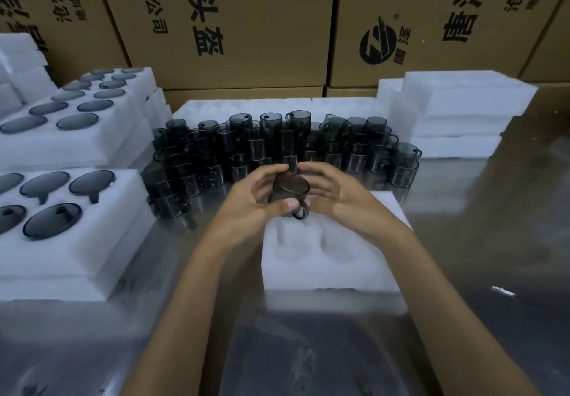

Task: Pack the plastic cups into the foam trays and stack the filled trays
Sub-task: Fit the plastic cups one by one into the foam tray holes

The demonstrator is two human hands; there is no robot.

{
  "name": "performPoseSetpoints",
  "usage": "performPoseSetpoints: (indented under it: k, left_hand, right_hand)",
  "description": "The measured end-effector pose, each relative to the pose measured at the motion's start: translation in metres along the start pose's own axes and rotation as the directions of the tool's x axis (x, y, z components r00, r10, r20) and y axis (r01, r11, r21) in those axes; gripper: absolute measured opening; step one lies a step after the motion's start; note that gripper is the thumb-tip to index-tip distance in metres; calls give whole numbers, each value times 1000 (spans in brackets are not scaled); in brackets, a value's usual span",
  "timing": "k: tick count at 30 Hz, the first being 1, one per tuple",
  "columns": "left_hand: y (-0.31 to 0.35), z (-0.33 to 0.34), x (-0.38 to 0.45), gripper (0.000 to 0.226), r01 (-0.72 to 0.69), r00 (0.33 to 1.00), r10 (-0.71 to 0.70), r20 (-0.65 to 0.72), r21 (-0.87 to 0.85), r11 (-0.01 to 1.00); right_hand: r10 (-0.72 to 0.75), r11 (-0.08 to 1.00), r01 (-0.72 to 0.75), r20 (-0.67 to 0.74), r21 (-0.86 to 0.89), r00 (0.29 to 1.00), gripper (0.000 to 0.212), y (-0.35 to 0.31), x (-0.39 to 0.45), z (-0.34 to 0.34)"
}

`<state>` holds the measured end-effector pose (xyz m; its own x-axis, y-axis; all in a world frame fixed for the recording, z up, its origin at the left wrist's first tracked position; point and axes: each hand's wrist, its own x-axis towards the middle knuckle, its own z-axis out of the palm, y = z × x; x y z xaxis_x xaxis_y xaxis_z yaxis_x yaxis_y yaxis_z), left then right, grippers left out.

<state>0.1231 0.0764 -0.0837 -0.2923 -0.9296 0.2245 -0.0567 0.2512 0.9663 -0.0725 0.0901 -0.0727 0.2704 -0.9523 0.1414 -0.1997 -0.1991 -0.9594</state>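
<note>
smoky cup [288, 193] pinched by left hand [257, 202], right hand [331, 193] fingers curled round, above white foam tray [324, 260]

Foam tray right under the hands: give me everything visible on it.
The foam tray is a thick white block, soft-looking, lying flat on the shiny metal table in front of the person. Two round empty pockets show in its near half; its far part is hidden by the hands. The right hand lies over its far edge; contact unclear.

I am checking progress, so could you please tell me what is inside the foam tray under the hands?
The foam tray shows two empty pockets; both hands and the held cup cover its far part.
</note>
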Motion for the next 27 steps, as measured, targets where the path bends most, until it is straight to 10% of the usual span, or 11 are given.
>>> performPoseSetpoints:
  k: [16,23,27]
  left_hand:
    - [-16,-1,3,57,56,991,-65,115,83,995]
    - [-20,-8,1,39,137,988,-141,60,69,988]
    - [-20,-4,3,39,118,985,-148,89,279,953]
  right_hand:
    - [11,997,-21,-123,-75,992,41,8,-2,8]
    - [-14,942,-43,-169,-332,986,38,12,-2,12]
    - [-83,708,8,-72,-706,994,40,16,-6,16]
